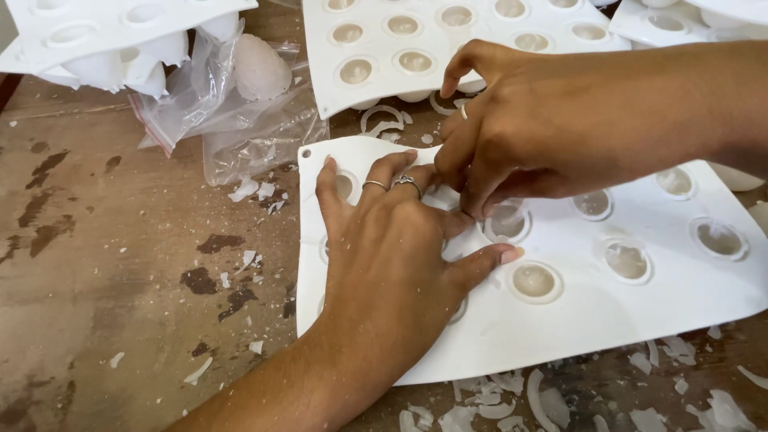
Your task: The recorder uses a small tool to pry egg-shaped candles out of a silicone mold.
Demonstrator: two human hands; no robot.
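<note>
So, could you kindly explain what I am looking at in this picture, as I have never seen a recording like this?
One camera, worn on a person's head, looks down at their two bare hands. The left hand, wearing rings, presses flat on a white flexible mould sheet with round cavities. The right hand pinches at one filled cavity. It all lies on a worn brown wooden table strewn with white flakes. More white moulds and a clear plastic bag lie behind.
</note>
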